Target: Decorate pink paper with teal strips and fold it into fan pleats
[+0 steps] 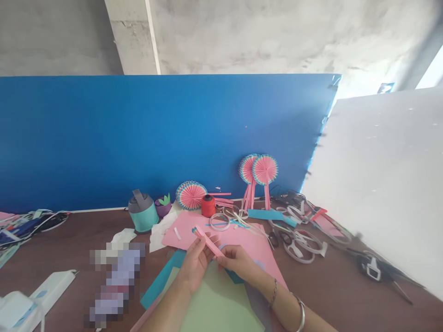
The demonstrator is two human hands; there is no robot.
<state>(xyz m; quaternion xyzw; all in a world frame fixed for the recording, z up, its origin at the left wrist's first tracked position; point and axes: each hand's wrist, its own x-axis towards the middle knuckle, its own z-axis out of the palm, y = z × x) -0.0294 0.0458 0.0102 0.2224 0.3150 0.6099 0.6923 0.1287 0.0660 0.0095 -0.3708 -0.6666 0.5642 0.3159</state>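
Between my hands is a narrow folded strip of pink paper (212,245), its upper left end edged in blue and white. My left hand (198,258) holds that upper end, thumb on top and fingers beneath. At the lower right end, my right hand (235,259) pinches the strip between thumb and fingers. Below the hands lie stacked sheets, a light green sheet (211,304) over a teal sheet (157,286). A large pink sheet (261,244) spreads behind them. On it rest a roll of clear tape (220,222) and thin blue strips.
Pink pleated paper fans (265,169) lean on the blue partition (138,138); another round fan (191,194) stands beside a red thread spool (208,206). Black-handled scissors (279,237) and white tape rings lie right. A teal container (143,214) and a white power strip (51,295) are left.
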